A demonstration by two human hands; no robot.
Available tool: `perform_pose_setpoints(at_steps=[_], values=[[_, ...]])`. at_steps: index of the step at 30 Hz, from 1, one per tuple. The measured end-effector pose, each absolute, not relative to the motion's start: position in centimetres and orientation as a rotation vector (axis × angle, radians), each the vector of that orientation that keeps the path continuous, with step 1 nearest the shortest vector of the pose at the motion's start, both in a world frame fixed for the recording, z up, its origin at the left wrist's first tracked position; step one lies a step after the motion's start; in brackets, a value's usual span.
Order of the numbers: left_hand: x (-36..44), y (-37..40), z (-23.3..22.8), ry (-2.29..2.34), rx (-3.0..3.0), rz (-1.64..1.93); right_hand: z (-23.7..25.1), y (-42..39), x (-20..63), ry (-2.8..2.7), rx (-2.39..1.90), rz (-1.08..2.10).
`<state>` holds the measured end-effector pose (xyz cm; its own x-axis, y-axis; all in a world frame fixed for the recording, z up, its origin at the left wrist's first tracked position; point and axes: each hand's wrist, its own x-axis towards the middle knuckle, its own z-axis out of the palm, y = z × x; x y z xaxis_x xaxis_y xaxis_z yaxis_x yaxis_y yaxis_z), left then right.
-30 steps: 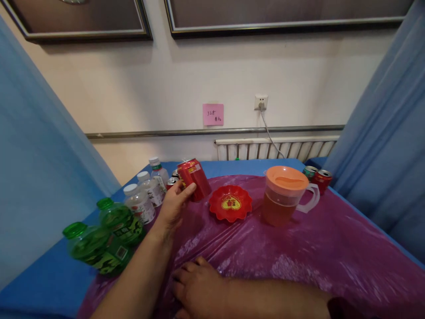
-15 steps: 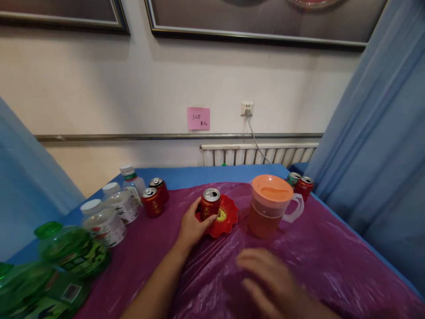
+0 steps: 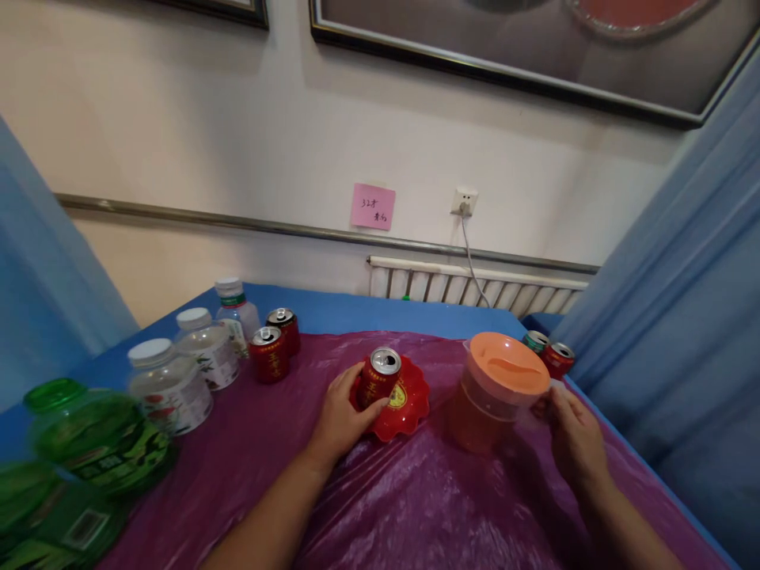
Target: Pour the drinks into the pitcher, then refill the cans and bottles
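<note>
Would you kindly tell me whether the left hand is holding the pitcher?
No, the left hand grips a red can; the right hand holds the pitcher.

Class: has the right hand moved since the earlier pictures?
Yes: against the wall socket, the right hand moved right and forward, to the handle side of the jug.

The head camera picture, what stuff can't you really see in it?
All in the head view:
Red can in the left hand: the hand hides its base, so whether it touches the red plate is unclear.
Jug: the right hand covers part of its handle.
Nearest green bottle: cut off by the left edge.
Pink note: lower writing too small to read.
</note>
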<state>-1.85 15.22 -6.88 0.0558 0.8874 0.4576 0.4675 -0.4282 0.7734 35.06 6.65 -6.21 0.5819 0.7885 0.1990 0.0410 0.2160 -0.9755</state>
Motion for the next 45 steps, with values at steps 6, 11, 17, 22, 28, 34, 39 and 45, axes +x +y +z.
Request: perform_pose_setpoints(at_steps=[6,11,17,22,28,34,39,45], values=[[-2.0,15.4,-7.5,1.334,2.068,1.305,-5.2,7.3,33.2,-0.767,-1.164,0.596],[-2.0,15.5,-8.0,1.338,2.084,1.286,-4.4,7.9,32.6,-0.783,-1.191,0.591],[-1.9,15.3,-7.9,1.325,2.099,1.297,-1.9,8.5,31.6,-0.898,-1.275,0.606],[-1.8,14.9,-7.4,1.342,2.099,1.259,1.3,8.7,30.5,-1.031,-1.362,0.594],[-1.8,14.4,-6.8,1.296,2.117,1.227,4.6,9.1,28.8,-1.280,-1.463,0.586],[-1.7,14.3,-6.8,1.265,2.119,1.207,5.6,9.3,28.0,-1.414,-1.528,0.562],[-1.6,14.2,-6.9,1.227,2.117,1.215,5.6,9.6,28.2,-1.486,-1.563,0.481],[-1.6,14.2,-7.1,1.221,2.131,1.203,5.6,9.9,28.5,-1.512,-1.569,0.427]])
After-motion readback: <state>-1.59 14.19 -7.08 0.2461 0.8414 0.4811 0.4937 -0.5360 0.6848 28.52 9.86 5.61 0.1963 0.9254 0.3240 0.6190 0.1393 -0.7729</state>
